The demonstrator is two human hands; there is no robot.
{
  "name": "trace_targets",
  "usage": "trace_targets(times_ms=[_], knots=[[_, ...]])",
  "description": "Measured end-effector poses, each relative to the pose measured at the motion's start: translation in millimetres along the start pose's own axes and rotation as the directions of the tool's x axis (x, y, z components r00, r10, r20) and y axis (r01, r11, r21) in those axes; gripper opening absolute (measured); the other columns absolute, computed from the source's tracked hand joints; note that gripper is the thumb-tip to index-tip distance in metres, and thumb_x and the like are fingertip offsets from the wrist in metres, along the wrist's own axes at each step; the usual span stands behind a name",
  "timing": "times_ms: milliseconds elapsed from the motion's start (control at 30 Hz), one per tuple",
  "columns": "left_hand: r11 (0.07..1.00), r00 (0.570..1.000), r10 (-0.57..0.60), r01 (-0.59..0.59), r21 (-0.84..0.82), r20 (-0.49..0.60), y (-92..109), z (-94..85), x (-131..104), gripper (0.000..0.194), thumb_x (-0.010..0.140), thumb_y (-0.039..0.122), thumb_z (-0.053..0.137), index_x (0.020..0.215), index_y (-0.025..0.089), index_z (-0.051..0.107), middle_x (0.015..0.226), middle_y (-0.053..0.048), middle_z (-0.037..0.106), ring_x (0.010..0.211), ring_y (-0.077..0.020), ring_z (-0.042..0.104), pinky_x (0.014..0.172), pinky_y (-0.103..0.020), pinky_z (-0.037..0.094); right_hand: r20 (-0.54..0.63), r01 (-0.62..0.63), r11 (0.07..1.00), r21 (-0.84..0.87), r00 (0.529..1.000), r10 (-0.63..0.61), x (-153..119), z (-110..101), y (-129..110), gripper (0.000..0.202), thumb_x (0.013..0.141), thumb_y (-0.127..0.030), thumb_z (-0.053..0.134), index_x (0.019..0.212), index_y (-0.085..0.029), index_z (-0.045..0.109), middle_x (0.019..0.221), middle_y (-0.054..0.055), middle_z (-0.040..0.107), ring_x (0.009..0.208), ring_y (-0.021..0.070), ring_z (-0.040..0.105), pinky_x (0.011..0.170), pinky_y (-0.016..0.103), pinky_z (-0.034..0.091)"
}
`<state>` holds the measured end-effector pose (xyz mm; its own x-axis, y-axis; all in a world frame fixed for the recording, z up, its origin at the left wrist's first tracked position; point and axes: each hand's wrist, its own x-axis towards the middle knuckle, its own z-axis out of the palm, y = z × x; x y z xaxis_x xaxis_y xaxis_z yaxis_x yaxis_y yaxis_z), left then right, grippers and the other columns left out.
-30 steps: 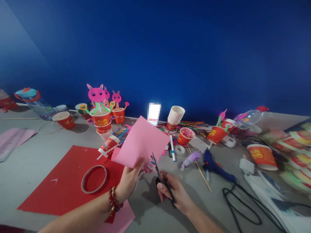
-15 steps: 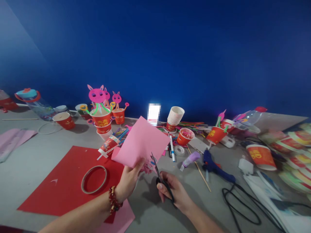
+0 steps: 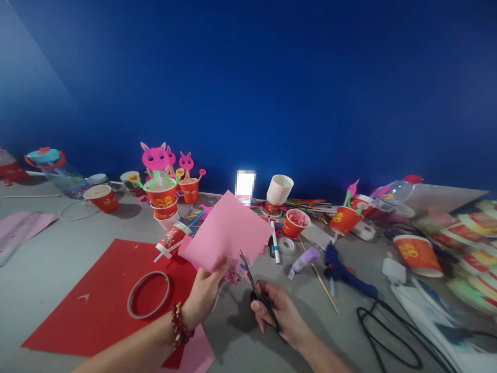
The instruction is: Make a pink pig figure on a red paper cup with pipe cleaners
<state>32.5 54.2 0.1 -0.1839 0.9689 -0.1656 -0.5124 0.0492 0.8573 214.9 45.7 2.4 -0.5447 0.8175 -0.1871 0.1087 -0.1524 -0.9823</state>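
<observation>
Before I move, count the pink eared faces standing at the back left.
3: the front face, a second face partly hidden just behind it, and a third face farther right above a red cup. More could be hidden.

A deep blue wall fills the upper half, paler at the upper left beyond a slanting edge. A grey desk runs along its foot, where a pixelated white patch glows, tinting the wall brighter around it.

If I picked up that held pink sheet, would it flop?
The pink sheet would probably feel light, looking thin. It may flop somewhat, since it bows near the left hand, yet its far corner seems unsupported, suggesting some stiffness.
</observation>
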Motion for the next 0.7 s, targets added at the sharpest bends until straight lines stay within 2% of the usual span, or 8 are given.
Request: trace_targets(times_ms=[200,467,700], knots=[[1.000,1.000,-0.026,0.026,-0.010,0.014,-0.7,-2.5,2.3,0.027,0.071,0.037,0.081,0.081,0.015,0.072,0.075,-0.003,0.069,0.068,-0.0160,0.061,0.065,-0.027,0.053,-0.018,-0.014,0.998,0.055,1.000,0.015,1.7,-1.9,9.4,0.058,0.071,-0.072,0.066,0.070,-0.024,0.034,0.047,-0.011,0.042,0.036,0.0064,0.041,0.039,0.019,0.026],[1.000,0.999,-0.017,0.017,0.009,0.045,2.8,-1.9,3.7,0.029,0.071,0.040,0.081,0.076,0.014,0.072,0.070,-0.002,0.068,0.062,-0.0141,0.060,0.059,-0.024,0.051,-0.015,-0.023,0.997,0.077,1.000,0.024,0.9,-2.7,4.6,0.059,0.070,-0.070,0.069,0.069,-0.024,0.032,0.046,-0.012,0.039,0.035,0.0052,0.038,0.039,0.019,0.024],[1.000,1.000,0.007,-0.007,0.007,-0.011,3.8,-0.9,4.5,0.031,0.066,0.040,0.083,0.079,0.014,0.072,0.072,-0.002,0.068,0.062,-0.0148,0.060,0.057,-0.024,0.050,-0.008,-0.040,0.995,0.095,0.999,0.040,1.8,-3.1,4.4,0.061,0.066,-0.072,0.071,0.068,-0.024,0.033,0.045,-0.013,0.039,0.034,0.0045,0.038,0.037,0.018,0.022]])
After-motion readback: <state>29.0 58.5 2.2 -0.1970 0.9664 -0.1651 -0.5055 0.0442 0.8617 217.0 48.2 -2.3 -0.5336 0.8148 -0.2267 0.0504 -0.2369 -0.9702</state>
